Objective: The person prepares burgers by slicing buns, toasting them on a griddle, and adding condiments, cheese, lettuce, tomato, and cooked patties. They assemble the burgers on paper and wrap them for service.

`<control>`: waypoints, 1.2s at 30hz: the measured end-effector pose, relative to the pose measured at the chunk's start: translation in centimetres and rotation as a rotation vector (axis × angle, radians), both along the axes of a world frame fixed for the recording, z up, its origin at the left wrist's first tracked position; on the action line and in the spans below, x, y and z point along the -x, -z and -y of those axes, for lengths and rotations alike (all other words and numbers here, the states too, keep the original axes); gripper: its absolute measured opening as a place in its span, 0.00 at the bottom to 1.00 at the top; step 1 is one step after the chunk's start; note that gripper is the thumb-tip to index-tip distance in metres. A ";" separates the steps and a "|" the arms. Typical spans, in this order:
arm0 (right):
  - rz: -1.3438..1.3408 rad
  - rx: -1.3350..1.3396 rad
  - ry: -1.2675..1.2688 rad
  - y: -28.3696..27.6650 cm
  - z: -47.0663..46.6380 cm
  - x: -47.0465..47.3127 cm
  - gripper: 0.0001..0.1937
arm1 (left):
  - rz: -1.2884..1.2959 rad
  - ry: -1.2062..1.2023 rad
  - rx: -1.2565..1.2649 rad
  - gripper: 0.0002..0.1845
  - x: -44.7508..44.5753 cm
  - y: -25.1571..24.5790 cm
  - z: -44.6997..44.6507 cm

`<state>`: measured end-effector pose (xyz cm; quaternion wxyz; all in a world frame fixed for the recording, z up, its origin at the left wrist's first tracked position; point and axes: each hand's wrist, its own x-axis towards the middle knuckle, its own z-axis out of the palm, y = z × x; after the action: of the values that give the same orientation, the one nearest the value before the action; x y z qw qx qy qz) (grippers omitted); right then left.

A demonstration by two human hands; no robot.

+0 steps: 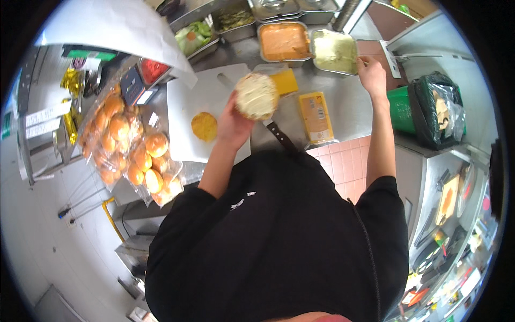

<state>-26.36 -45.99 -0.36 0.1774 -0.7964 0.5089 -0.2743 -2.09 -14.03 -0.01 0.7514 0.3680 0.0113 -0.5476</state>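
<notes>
My left hand [235, 124] holds a round bun half [256, 96], its upturned face coated with a pale creamy spread. My right hand [372, 76] is at the right rim of a metal pan of pale yellow-green sauce [334, 50], fingers pinched on a thin utensil handle [365, 61], mostly hidden by them. Left of that pan stands another with orange sauce [283, 40], a utensil resting in it. A round yellow-orange piece of food [204, 126] lies on a white sheet [185, 100] beside my left hand. Below the bun half, a dark riveted handle [281, 136] of a metal-bladed tool points toward me.
Yellow sliced cheese [285, 82] and a packet of slices [316, 116] lie on the steel counter [350, 104]. Bagged buns [153, 165] sit at left. Pans of lettuce [193, 38] and pickles [234, 19] stand behind. A green lined bin [402, 110] is at right.
</notes>
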 end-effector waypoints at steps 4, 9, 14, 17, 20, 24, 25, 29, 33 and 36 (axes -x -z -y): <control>-0.051 0.502 -0.086 -1.2 -6.6 -4.0 0.18 | 0.006 -0.267 -0.167 0.25 -3.6 1.0 -10.0; -0.163 -0.159 -0.485 4.2 -16.3 -11.9 0.22 | 0.154 -0.088 -0.322 0.24 -13.1 2.4 -15.0; -0.353 -0.142 -0.327 9.3 -15.6 -15.7 0.31 | 0.306 0.270 -0.493 0.21 -23.6 4.7 -10.9; -0.359 -0.211 -0.301 10.9 -14.4 -15.6 0.30 | 0.339 0.438 -0.523 0.20 -28.4 6.4 -10.6; -0.356 -0.278 -0.259 11.0 -13.6 -15.2 0.25 | 0.342 0.573 -0.507 0.19 -31.1 7.5 -11.2; -0.307 -0.263 -0.289 10.2 -13.1 -15.3 0.19 | 0.509 0.707 -0.583 0.21 -31.6 7.3 -12.1; -0.360 -0.272 -0.256 10.2 -13.2 -15.4 0.18 | 0.574 0.716 -0.630 0.21 -31.6 7.0 -12.3; -0.569 0.012 -0.273 11.3 -14.0 -15.8 0.13 | 0.798 0.642 -0.750 0.24 -31.8 5.0 -13.2; -0.612 0.077 -0.190 11.6 -13.5 -15.9 0.11 | 0.950 0.541 -0.774 0.28 -31.2 3.3 -14.7; -0.447 -0.035 -0.085 8.5 -12.6 -14.8 0.11 | 1.307 0.514 -0.786 0.29 -30.0 1.6 -15.9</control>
<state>-11.51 -33.34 -8.90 0.0853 -0.8550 0.5062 -0.0743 27.95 1.84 -1.61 0.2719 0.8427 -0.3240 -0.3332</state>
